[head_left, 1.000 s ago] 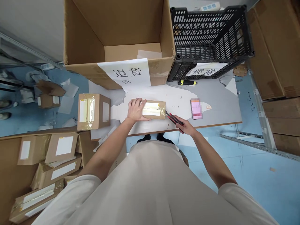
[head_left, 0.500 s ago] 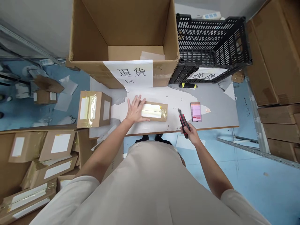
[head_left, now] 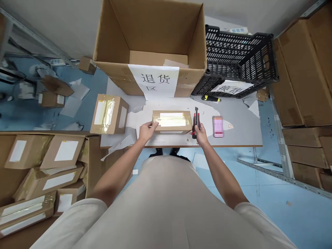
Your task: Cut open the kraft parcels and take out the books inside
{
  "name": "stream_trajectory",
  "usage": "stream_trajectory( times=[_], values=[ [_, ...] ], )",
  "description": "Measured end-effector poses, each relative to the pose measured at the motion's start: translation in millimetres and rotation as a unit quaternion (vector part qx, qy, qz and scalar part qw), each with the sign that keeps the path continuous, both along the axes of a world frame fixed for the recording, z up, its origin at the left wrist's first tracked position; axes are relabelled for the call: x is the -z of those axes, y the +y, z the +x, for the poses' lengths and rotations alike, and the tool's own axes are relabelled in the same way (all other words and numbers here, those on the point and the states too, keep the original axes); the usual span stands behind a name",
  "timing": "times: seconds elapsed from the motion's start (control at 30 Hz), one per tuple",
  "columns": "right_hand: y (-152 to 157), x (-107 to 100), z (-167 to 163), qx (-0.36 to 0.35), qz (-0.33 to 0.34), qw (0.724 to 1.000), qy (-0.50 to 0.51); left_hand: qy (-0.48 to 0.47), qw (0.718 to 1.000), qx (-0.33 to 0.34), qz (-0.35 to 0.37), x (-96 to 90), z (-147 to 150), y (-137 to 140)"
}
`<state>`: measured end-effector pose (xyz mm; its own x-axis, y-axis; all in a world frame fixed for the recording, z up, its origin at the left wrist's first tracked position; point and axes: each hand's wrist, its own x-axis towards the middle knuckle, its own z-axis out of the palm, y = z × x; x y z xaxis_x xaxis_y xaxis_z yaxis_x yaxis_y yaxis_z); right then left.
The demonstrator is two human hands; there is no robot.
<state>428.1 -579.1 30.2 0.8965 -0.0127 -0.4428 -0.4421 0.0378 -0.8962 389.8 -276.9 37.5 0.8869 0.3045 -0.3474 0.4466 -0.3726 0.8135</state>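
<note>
A small taped cardboard box [head_left: 172, 129] with white labels lies in front of me on the table. My left hand [head_left: 147, 131] is closed on its left end, thumb on the near upper corner, the other fingers partly hidden. At the box's right end, my right hand [head_left: 201, 134] grips a red and black utility knife [head_left: 196, 121] that points away from me. From this angle I cannot tell whether that hand touches the box. A phone [head_left: 218, 126] with a pink, blurred screen lies to the right of the knife.
Behind stands a large open carton [head_left: 114, 74] with a paper sign, beside a black plastic crate [head_left: 263, 81]. A yellow and black tool [head_left: 211, 99] lies before the crate. Another taped box [head_left: 110, 116] sits left. A carton of parcels [head_left: 93, 162] stands lower left; stacked cartons [head_left: 298, 76] rise right.
My left hand has gone from lying spread on the box to grasping its left end. The box has turned slightly and its near side shows. My right hand brought the knife left, beside the box.
</note>
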Motion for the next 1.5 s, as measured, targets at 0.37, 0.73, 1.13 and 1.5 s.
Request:
stream_trajectory(
  times=[0.37,0.73,1.13,1.5],
  values=[
    [12.5,-18.1,27.9,0.065,0.013,0.994,0.091,0.048,0.997,0.040,0.040,-1.2,37.3,6.9],
    [12.7,20.0,18.9,0.056,0.026,0.997,0.041,0.051,0.993,0.069,0.086,33.1,33.0,-0.5],
    [4.3,34.9,-51.8,0.047,-0.001,0.999,0.024,-0.023,0.996,0.059,-0.064,62.1,-39.8,-3.7],
    [25.4,-8.1,24.9,-0.028,-0.210,0.970,-0.120,-0.170,0.982,-0.014,0.078,26.2,24.8,-12.4]
  ],
)
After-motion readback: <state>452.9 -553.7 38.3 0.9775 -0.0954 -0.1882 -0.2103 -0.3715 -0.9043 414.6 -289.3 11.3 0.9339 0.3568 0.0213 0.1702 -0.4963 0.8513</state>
